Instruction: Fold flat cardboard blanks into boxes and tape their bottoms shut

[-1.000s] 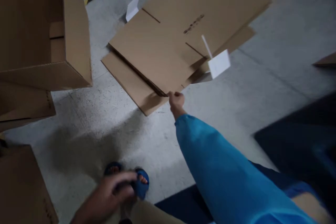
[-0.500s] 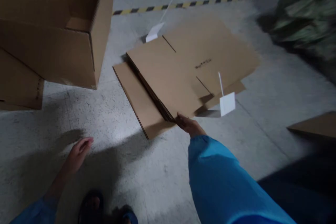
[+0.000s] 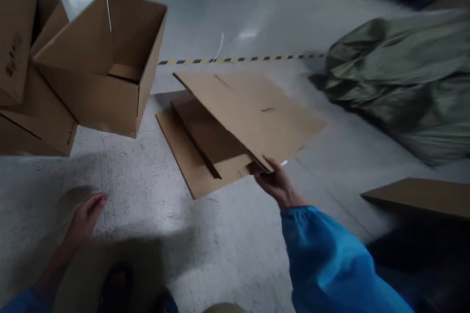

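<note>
On a grey concrete floor (image 3: 235, 234), seen from the head camera, a person's right hand (image 3: 274, 181), in a bright blue elasticated sleeve (image 3: 330, 259), grips the near corner of a flat brown cardboard sheet (image 3: 253, 112), thumb on top and fingers beneath. The sheet's near edge is raised and tilted above more flat brown cardboard (image 3: 183, 156) lying on the floor; whether its blurred far end touches anything cannot be told. The bare left hand (image 3: 86, 212) hangs apart at left, holding nothing, its fingers loosely curled with a narrow gap to the thumb. Beyond it stands an open-topped brown cardboard box (image 3: 88, 98). A yellow-and-black striped floor line (image 3: 242, 59) runs behind the sheet, and a rumpled olive-green cover (image 3: 400, 78) lies at far right.
</note>
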### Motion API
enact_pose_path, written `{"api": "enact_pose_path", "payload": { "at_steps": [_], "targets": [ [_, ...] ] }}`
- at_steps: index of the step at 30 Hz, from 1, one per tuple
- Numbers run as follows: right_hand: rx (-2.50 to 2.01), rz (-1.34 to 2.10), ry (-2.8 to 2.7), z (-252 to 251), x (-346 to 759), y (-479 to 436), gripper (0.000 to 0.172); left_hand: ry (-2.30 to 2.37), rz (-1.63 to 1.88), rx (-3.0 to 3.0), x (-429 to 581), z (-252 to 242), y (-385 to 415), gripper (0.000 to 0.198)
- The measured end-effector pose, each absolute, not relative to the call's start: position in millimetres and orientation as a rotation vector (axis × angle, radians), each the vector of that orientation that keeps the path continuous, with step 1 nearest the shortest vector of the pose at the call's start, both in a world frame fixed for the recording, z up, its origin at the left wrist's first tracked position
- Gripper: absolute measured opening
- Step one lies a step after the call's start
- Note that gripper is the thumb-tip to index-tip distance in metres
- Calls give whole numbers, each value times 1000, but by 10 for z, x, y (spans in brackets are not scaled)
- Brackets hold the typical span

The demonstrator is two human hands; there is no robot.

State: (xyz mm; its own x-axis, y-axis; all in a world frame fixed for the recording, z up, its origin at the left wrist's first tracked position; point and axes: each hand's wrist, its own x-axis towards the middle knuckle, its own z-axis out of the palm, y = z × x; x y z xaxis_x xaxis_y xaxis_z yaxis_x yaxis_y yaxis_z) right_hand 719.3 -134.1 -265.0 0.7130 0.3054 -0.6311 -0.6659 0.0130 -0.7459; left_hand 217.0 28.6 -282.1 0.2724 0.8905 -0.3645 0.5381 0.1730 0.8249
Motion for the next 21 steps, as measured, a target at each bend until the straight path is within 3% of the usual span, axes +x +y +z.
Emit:
{"api": "enact_pose_path", "payload": {
  "at_steps": [4, 9, 14, 18, 21],
  "targets": [
    [-1198, 875, 307, -1923, 6098, -1320, 26, 1173, 727, 2187, 2735, -2183, 39, 44],
    [-1039, 1038, 463, -1269, 4856, -1576, 33, 411, 1035, 2971, 3125, -1443, -525, 48],
    [-964, 1025, 436, -897, 4151, -1995, 40, 161, 979, 3054, 3201, -866, -852, 32],
    [-961, 934, 254, -687, 3744, -2437, 47, -227, 824, 3094, 3210, -591, -979, 31],
    [-943, 885, 169, -650, 3721, -2830, 54, -257, 874, 3057, 3029, -440, -1019, 35]
  ]
}}
